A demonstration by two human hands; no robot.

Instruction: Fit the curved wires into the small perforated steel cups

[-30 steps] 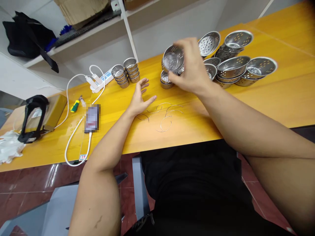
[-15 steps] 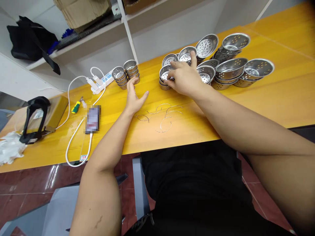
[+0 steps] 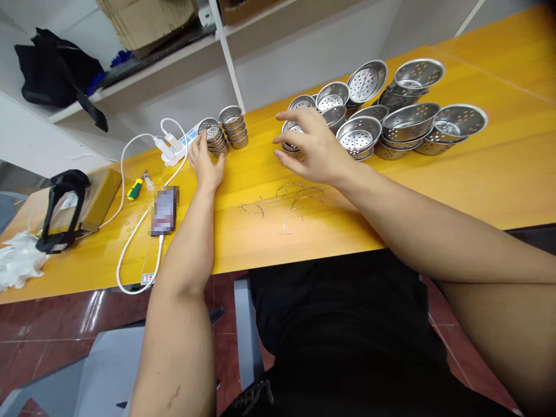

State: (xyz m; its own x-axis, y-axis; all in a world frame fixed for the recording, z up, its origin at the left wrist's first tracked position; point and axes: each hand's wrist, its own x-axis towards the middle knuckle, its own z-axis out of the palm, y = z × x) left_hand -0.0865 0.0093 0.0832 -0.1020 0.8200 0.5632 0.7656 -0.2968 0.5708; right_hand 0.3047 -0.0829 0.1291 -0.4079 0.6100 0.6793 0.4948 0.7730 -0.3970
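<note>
My left hand (image 3: 205, 161) is at the near side of a stack of small perforated metal cups (image 3: 218, 142), its thumb and fingers apart around the lower part. I cannot tell if it touches them. Just behind stands a second stack of small cups (image 3: 237, 138). Fingers spread and holding nothing, my right hand (image 3: 313, 145) hovers in front of more perforated cups and partly covers a short stack (image 3: 290, 126). To its right are larger perforated metal bowls (image 3: 359, 136), stacked in groups. Several thin curved wires (image 3: 293, 227) lie on the table between my forearms.
A white power strip (image 3: 176, 152) with plugs and cables sits behind the left hand. A phone (image 3: 164, 211) on a white cable, a green-and-yellow screwdriver (image 3: 135, 189) and a black strap-like frame (image 3: 65, 211) lie to the left. A shelf wall backs the yellow table (image 3: 512, 191).
My left hand has moved left to the nearer small-cup stack. My right hand has drawn slightly down and left off the cups, its fingers spread. The wires stay where they were.
</note>
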